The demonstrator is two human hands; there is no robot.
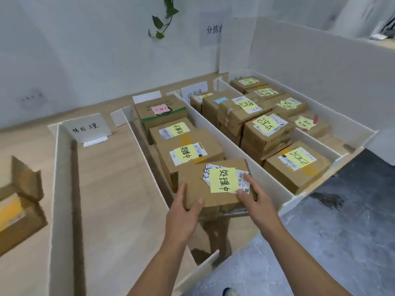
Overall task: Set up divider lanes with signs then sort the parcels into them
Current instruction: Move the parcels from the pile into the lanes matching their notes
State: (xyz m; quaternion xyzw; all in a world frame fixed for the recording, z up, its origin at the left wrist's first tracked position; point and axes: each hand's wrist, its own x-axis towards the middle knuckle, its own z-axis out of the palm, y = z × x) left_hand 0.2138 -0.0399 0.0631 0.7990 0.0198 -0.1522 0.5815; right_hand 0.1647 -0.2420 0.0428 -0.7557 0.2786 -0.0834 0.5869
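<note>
A cardboard parcel (198, 189) with a yellow note sits at the near end of the middle lane. My left hand (183, 214) grips its near left corner, thumb on top. My right hand (256, 199) rests on its right side, fingers straight beside the note. Behind it lie three more parcels, the nearest one (190, 152) touching it. White dividers (62, 189) form the lanes. The left lane holds only a paper sign (86, 128). Several parcels with yellow notes (267, 129) fill the right lanes.
An open cardboard box (17, 201) lies on the wooden floor at the far left, outside the lanes. Grey floor (320, 242) begins at the right front. Two more signs (193, 89) stand by the white back wall. A leafy vine (164, 20) hangs on that wall.
</note>
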